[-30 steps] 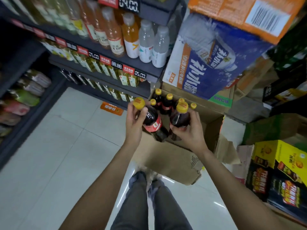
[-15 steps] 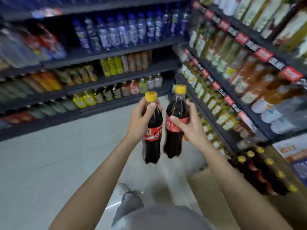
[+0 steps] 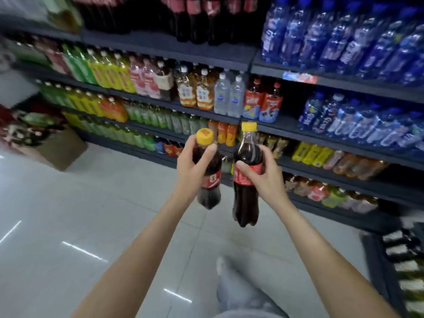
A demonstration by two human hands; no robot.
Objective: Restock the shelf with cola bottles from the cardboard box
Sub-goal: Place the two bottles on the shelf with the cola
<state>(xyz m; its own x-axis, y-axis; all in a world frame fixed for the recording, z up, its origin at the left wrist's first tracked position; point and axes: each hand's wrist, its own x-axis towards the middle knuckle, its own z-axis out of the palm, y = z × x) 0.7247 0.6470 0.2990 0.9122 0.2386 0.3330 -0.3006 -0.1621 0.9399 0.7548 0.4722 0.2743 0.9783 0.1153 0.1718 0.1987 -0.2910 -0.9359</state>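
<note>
I carry two dark cola bottles with yellow caps and red labels in front of me. My left hand [image 3: 192, 166] grips the left cola bottle [image 3: 210, 180] around its neck and shoulder, tilted slightly. My right hand [image 3: 266, 177] grips the right cola bottle [image 3: 245, 196] at its label, upright. Both hang in the air above the floor. Ahead stands a dark shelf unit [image 3: 174, 48] full of drinks; a row of dark cola bottles [image 3: 195, 17] fills its top level. The cardboard box is out of view.
Blue water bottles [image 3: 344, 35] fill the upper right shelves. Green, yellow and orange drinks [image 3: 107, 74] line the left shelves. A brown carton [image 3: 62, 150] stands on the light tiled floor [image 3: 68, 214] at left. Another rack [image 3: 403, 267] blurs at the right edge.
The view has swung from the cardboard box to the facing shelves. Both hands lifted a cola bottle each out of the box and carried them along, now toward the shelf with cola on top.
</note>
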